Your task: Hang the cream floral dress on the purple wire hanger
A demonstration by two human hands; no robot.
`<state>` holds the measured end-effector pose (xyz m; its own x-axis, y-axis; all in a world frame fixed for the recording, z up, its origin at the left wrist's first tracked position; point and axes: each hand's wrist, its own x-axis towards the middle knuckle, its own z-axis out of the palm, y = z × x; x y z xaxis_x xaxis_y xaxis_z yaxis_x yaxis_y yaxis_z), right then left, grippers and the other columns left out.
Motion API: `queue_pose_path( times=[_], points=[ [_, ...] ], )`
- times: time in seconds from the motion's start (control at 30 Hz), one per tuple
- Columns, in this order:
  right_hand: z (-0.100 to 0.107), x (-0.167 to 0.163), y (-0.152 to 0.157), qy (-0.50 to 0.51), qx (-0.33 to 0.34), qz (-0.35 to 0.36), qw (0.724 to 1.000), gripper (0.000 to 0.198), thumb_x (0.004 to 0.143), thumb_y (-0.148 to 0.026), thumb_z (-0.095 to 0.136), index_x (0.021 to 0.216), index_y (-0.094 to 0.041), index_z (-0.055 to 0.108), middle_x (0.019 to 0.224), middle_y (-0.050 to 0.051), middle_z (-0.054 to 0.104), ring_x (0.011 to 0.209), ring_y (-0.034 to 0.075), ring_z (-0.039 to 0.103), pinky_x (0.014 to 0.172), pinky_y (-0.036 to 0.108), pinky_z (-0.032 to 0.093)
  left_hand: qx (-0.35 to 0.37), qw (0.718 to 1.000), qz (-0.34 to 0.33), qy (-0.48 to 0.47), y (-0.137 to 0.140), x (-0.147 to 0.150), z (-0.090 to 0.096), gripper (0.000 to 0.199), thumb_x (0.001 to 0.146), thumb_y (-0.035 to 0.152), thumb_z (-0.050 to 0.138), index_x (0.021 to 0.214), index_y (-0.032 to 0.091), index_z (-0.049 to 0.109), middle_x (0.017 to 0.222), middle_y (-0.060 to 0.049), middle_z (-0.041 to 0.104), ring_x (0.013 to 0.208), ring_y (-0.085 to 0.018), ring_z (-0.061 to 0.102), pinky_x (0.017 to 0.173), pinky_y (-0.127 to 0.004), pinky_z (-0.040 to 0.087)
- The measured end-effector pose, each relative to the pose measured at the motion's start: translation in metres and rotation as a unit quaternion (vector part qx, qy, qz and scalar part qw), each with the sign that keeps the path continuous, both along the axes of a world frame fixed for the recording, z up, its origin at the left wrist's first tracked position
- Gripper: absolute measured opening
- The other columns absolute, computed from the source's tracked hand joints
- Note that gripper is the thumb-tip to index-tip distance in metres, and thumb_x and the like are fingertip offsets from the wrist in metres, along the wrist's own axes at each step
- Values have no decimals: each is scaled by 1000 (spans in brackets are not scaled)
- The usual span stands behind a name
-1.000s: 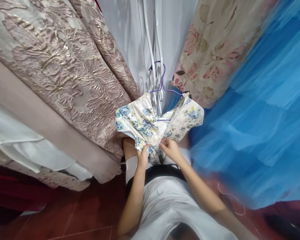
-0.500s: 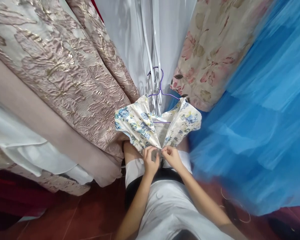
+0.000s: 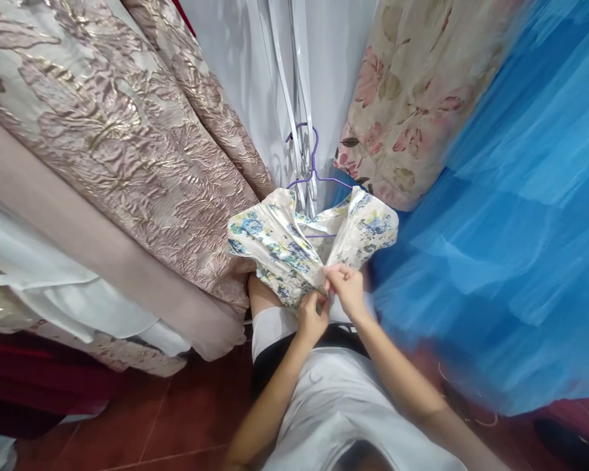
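A cream dress [image 3: 285, 245] with blue and yellow flowers hangs by its shoulders on a purple hanger [image 3: 315, 154] in front of my thighs. Its neckline falls in a deep V. At the point of that V my right hand [image 3: 346, 288] pinches the fabric between thumb and fingers. Just below and to the left, my left hand [image 3: 314, 317] is closed on the lower front of the dress, close to the right fingertips. The hem lies out of sight behind my hands.
White ribbons [image 3: 294, 78] hang down beside the hanger's hook. A pink and gold brocade garment [image 3: 142, 144] hangs at left, a pink-flowered cloth [image 3: 397, 118] and a blue tulle skirt [image 3: 500, 275] at right. Red floor tiles [image 3: 177, 418] show below.
My right hand has moved up along the V of the neckline. My left hand has shifted right, closer to it. The dress front is drawn more closed.
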<state>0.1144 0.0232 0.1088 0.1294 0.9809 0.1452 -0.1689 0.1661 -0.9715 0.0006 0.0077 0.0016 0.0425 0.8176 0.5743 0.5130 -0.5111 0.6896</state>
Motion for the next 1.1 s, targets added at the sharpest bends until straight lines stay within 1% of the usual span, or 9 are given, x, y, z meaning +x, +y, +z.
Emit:
queue_pose_path(
  times=[0.13, 0.27, 0.5, 0.6, 0.67, 0.77, 0.9, 1.0, 1.1],
  points=[
    [51, 4, 31, 1, 67, -7, 998, 26, 77, -37, 71, 63, -17, 63, 48, 0, 61, 38, 8, 41, 41, 23, 32, -52, 997, -43, 34, -3, 11, 8, 14, 91, 21, 60, 80, 23, 52, 73, -3, 64, 69, -19, 63, 68, -31, 49],
    [83, 2, 57, 6, 110, 14, 994, 26, 77, -36, 71, 62, -17, 63, 48, -1, 62, 36, 8, 41, 40, 22, 32, -92, 991, -44, 83, -2, 17, 23, 12, 87, 17, 60, 80, 21, 52, 72, -1, 62, 67, -17, 61, 67, -27, 46],
    [109, -1, 71, 12, 155, 4, 988, 24, 78, -32, 70, 60, -16, 63, 47, -1, 60, 37, 7, 39, 40, 21, 30, -138, 979, -60, 136, -10, 18, 9, 13, 82, 8, 61, 80, 20, 55, 75, -2, 64, 69, -17, 62, 66, -27, 44],
    [114, -1, 67, 7, 157, 19, 987, 24, 77, -33, 72, 62, -16, 63, 46, -1, 60, 37, 7, 41, 40, 21, 32, -164, 979, -80, 88, -8, 12, -3, 11, 84, 11, 63, 79, 19, 56, 74, -1, 65, 68, -16, 63, 65, -26, 46],
    [112, 1, 62, 5, 146, 32, 989, 24, 76, -36, 74, 66, -16, 64, 45, -2, 60, 36, 7, 41, 40, 21, 32, -144, 985, -88, 40, 0, 3, 3, 8, 87, 15, 65, 82, 18, 59, 75, -1, 67, 70, -16, 64, 68, -26, 49],
    [106, 5, 53, 10, 133, 42, 990, 32, 73, -45, 78, 67, -17, 63, 43, -3, 57, 35, 8, 42, 39, 21, 32, 14, 999, -38, -20, 18, -16, 49, 5, 94, 21, 63, 94, 17, 63, 87, -4, 69, 76, -15, 65, 73, -27, 53],
    [104, 8, 47, 10, 146, 35, 989, 36, 72, -50, 79, 68, -17, 63, 44, -4, 57, 37, 8, 44, 41, 21, 34, 239, 970, 41, -1, 46, -38, 153, 26, 104, 30, 51, 123, 17, 63, 120, -13, 66, 97, -18, 65, 81, -30, 54],
    [106, 7, 52, -6, 160, 31, 987, 35, 75, -49, 77, 71, -18, 63, 46, -4, 56, 40, 9, 47, 43, 21, 36, 253, 962, -7, 99, 70, -40, 210, 33, 106, 36, 48, 128, 17, 62, 124, -13, 66, 101, -19, 65, 84, -32, 53],
    [105, 8, 63, -8, 169, 19, 985, 30, 78, -46, 72, 71, -19, 61, 46, -5, 55, 41, 8, 46, 44, 21, 35, 260, 948, -42, 177, 89, -28, 230, 28, 106, 35, 48, 102, 16, 69, 97, -8, 71, 94, -20, 65, 87, -32, 52]
  ],
)
